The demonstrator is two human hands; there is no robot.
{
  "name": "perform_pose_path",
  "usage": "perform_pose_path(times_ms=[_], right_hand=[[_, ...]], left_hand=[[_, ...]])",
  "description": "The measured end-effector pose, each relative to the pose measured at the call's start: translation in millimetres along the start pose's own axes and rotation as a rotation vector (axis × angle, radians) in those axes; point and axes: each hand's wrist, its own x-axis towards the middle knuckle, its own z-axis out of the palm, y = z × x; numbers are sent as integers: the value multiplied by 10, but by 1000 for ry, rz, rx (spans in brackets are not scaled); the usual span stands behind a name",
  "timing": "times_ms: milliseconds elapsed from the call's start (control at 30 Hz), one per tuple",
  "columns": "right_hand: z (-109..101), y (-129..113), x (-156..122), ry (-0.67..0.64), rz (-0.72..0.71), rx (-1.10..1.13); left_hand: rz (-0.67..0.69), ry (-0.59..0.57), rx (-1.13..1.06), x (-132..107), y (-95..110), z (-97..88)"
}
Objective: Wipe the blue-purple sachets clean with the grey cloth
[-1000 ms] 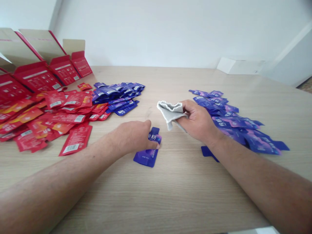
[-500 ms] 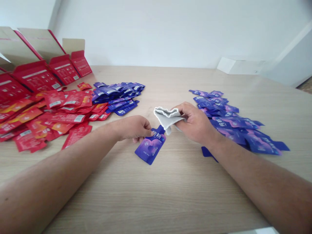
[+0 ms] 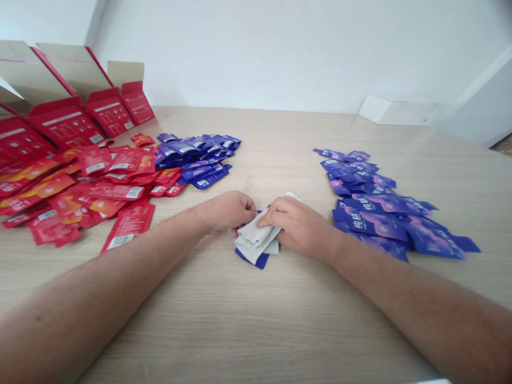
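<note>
A single blue sachet lies on the wooden table in front of me, mostly covered by a folded grey cloth. My right hand is closed on the cloth and presses it down onto the sachet. My left hand is closed in a pinch at the sachet's upper left edge, right beside the cloth. Only the sachet's lower corner shows.
A heap of blue sachets lies to the right, another blue stack at the back left. Red sachets are spread at the left, with open red cartons behind them. A white box sits by the far wall.
My right hand has brought the cloth down from the air onto the blue sachet. My left hand shifted its hold on the sachet, which now lies nearly hidden under the cloth.
</note>
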Motion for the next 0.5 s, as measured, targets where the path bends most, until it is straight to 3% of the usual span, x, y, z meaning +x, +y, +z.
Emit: perform_pose_path(times_ms=[167,367,500], right_hand=[[52,-204,14,-52,-188,49],[13,50,-11,42,31,7],[48,-117,-1,4,-92,54]], left_hand=[[26,-52,-31,-1,9,4],[58,2,-30,40,-54,14],[62,-25,-52,8,-23,9]])
